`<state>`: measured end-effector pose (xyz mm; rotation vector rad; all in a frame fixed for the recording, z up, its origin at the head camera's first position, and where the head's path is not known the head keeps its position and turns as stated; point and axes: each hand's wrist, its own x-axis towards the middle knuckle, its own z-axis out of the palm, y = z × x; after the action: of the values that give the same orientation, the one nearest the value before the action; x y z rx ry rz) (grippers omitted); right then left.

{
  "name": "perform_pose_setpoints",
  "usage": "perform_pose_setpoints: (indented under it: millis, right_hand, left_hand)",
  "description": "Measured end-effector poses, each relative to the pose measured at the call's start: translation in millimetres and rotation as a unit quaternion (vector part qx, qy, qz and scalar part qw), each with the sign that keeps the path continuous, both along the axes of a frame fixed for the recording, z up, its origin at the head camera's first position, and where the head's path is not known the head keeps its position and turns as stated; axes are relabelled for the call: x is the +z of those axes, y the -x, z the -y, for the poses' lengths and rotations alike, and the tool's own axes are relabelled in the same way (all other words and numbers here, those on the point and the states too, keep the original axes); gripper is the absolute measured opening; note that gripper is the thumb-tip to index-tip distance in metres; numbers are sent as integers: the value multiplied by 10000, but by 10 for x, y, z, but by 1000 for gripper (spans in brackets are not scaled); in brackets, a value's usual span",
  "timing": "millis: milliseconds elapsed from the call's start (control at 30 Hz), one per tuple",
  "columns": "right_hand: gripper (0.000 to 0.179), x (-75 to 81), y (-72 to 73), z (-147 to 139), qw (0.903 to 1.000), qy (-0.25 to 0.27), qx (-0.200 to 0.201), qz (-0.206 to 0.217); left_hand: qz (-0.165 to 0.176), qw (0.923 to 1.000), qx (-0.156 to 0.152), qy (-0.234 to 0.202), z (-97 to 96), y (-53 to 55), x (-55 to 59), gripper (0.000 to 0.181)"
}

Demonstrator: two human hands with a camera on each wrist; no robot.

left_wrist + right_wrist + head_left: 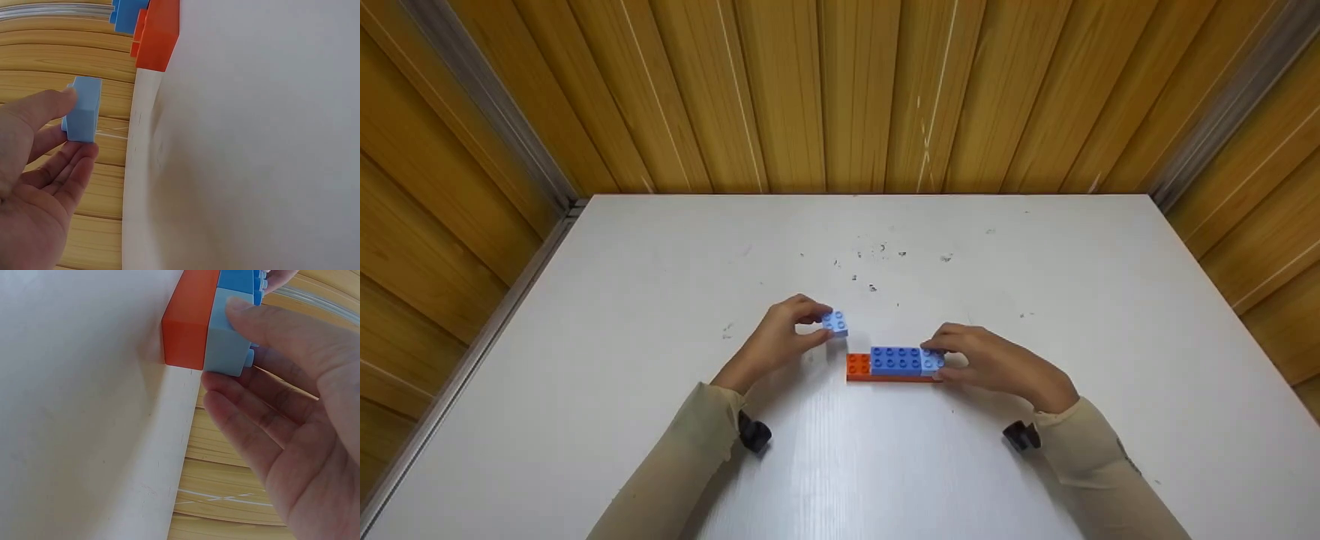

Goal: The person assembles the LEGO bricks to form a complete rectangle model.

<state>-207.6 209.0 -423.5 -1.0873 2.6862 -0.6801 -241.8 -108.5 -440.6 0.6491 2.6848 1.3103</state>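
Note:
A long orange brick (858, 364) lies on the table with a darker blue brick (895, 361) on its middle. At its right end a light blue brick (931, 362) sits beside the blue one. My right hand (997, 362) pinches that light blue brick between thumb and fingers; in the right wrist view the brick (225, 337) rests on the orange brick (188, 326). Up and left of the stack, my left hand (780, 337) pinches a second light blue brick (835, 323) above the table, apart from the stack. The studs at the orange brick's left end are bare.
The white table (660, 270) bears small dark marks beyond the hands. Yellow wood-look panels (855, 97) stand behind and at both sides. Black wrist mounts (754, 432) hang below both sleeves.

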Motion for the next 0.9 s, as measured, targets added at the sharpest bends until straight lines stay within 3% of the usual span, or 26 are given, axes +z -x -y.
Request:
perform_pose_setpoints:
  millis: [500,900]
  right_hand:
    - [37,6,4,2,10000,-26,-16,38]
    - [37,-1,4,-5,10000,55,58,-5]
  left_hand:
    - [152,9997,-178,58,-33,-34,-4,33]
    - [-29,9985,-553,10,-48,-85,-35,32]
